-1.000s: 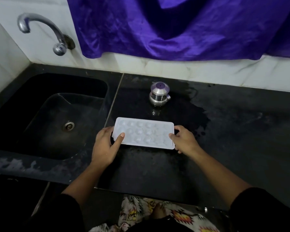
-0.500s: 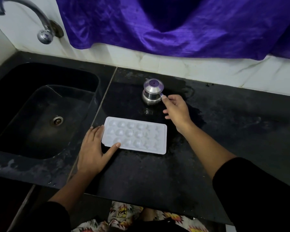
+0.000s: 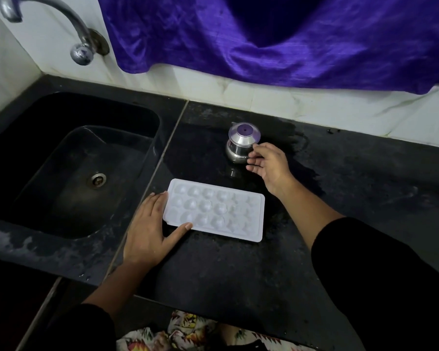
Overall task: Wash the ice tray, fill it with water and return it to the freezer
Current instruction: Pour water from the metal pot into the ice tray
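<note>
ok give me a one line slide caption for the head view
Left hand steadies a white ice tray on the black counter while the right hand touches a small steel pot.

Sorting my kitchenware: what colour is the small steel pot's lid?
Purple, on the steel pot; head view.

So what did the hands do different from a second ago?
The right hand let go of the ice tray and reached back to the small steel pot; its fingers now touch the pot's side. The left hand stayed on the tray's left end, and the tray stayed on the counter.
</note>
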Demonstrator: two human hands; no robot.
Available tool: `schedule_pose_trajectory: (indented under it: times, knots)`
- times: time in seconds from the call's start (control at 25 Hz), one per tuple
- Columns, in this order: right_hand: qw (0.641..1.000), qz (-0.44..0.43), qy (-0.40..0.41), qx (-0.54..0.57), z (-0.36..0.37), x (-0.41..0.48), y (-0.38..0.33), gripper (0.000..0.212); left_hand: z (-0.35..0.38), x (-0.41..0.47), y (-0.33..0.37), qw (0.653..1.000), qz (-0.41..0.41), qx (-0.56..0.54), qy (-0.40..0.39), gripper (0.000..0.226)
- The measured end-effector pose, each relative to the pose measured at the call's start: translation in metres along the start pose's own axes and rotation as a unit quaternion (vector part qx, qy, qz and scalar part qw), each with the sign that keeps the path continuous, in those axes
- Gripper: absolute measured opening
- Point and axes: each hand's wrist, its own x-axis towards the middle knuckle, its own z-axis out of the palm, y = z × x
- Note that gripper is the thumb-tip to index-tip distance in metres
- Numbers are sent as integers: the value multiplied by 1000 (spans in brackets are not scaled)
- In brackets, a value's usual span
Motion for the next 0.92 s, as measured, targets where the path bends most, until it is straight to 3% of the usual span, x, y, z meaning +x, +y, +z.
schedule_pose_trajectory:
  times: [0.24,0.4,0.76,0.92]
  knots:
    - [997,-6,7,74,-26,-38,-2,37,-1,1,1,1000,7,-13,3,93]
    - [994,-35,59,82,-53,-78,-16,43,-3,-1,2,1000,16,-9,0,94]
    - [975,-120,165,-89,-92,-120,-31,28,-5,0,3,1000,16,12,-6,100]
    - [955,-142,155,-208,-89,-114,-32,40,-5,-1,2,1000,10,14,-13,102]
